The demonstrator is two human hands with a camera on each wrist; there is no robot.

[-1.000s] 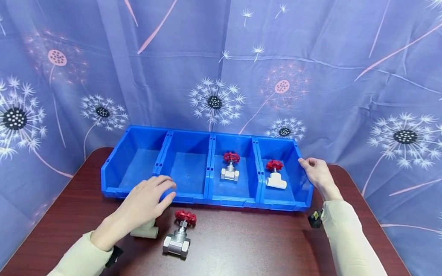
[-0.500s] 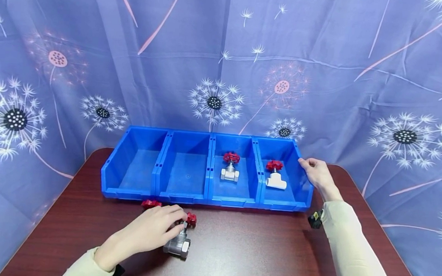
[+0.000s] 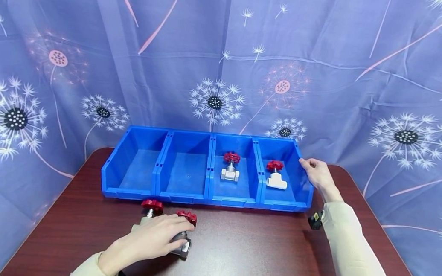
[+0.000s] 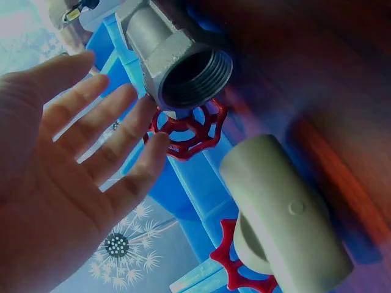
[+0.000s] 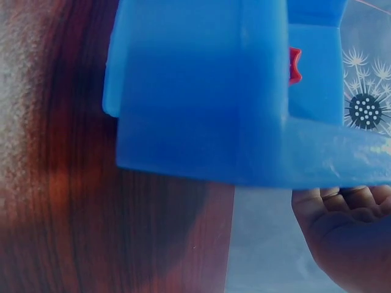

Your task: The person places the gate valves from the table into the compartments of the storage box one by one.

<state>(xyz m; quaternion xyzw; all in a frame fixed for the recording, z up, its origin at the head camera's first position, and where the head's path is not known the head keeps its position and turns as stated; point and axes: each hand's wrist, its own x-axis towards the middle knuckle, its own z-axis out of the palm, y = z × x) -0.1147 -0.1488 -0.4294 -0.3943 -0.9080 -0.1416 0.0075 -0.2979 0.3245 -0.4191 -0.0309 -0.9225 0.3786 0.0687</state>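
Observation:
My left hand [image 3: 152,239] is over a metal gate valve with a red handwheel [image 3: 187,216], hiding part of its body. In the left wrist view, the left fingers are extended and spread beside the valve's threaded metal body [image 4: 177,61]; whether they touch it is unclear. A beige plastic valve [image 4: 287,213], also with a red handwheel [image 3: 152,205], stands just left of the metal one, partly covered by the hand. At the far right, my right hand [image 3: 317,175] grips the side rim of the rightmost blue bin [image 3: 303,178], fingers curled at its edge.
Several joined blue bins [image 3: 184,198] stand along the back of the brown table [image 3: 259,247]. One bin holds a small metal valve [image 3: 230,174], and the rightmost a white plastic valve [image 3: 276,183]. A patterned curtain [image 3: 226,61] hangs behind.
My left hand has moved down and right, from above the beige valve to over the metal valve, uncovering the beige valve's red handwheel. My right hand stays at the bin rim.

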